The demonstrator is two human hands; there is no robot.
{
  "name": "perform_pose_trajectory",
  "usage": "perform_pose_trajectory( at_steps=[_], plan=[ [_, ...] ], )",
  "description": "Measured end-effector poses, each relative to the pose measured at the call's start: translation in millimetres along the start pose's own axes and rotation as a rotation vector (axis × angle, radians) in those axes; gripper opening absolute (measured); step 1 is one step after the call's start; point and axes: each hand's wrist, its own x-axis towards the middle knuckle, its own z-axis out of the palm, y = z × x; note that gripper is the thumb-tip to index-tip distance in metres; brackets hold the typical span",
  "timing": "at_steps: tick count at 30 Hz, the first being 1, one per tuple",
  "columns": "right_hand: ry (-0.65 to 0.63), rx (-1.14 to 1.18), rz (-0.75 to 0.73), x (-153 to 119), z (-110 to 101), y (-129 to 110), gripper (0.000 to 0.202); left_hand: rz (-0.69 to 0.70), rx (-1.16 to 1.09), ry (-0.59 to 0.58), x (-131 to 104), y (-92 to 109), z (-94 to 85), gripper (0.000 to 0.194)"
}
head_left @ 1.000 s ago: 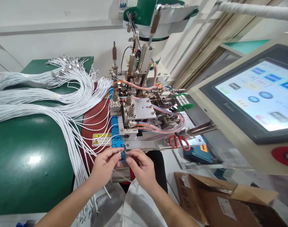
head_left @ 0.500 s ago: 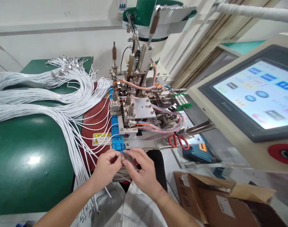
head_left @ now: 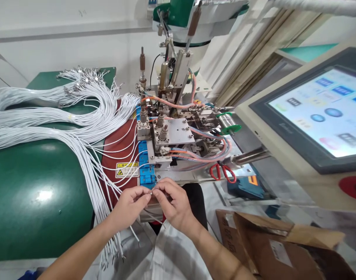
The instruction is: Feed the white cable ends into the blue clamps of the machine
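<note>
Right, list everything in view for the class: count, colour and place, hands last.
Cables: many, white, left
Table: one, green, left
Panel: one, dark red, beside machine
Warning label: one, yellow and white, on panel
Blocks: several, blue, machine's left edge
Machine: one, mostly metallic, centre
Hoses: several, orange/blue, on machine
Overhead unit: one, green-and-grey, top centre
Spool: one, green ends, machine's right
Scissors: one pair, red-handled, machine's front right
Screen: one, grey-framed, right
Carton: one, brown, lower right
Small piece: one, pale, between fingertips
Left hand, right hand: one each, bare, front centre
</note>
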Motion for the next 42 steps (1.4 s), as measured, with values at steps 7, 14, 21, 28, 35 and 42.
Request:
perform_pose_trajectory(
  at_steps=[7, 14, 21, 28, 35, 42],
  plan=[
    [0.197, 0.114, 0.092, 2.4, 8.1, 2.5, 0.015, -0.104, -0.071, 0.232, 2.5, 0.6, -1.0, 0.026],
    [0.255, 0.000, 0.045, -7.9, 16.9, 4.9, 0.009, -0.057, -0.130, 0.255, 4.9, -3.1, 2.3, 0.025],
    [0.247, -0.006, 0.069, -3.9, 18.5, 4.6, 0.009, -0.074, -0.161, 0.240, 4.1, -1.6, 7.9, 0.021],
    [0.223, 0.037, 0.112, -2.9, 22.8, 5.6, 0.011, -0.067, -0.224, 0.291, 6.5, 0.8, 13.0, 0.022],
    [0.189, 0.222, 0.155, -4.3, 29.7, 10.4, 0.011, -0.054, -0.278, 0.305, 7.1, -1.9, 15.4, 0.018],
    [-0.150, -0.117, -0.045, 9.8, -3.7, 2.3, 0.012, 0.113, 0.259, 0.192, 1.5, -2.9, 5.0, 0.013]
  ],
)
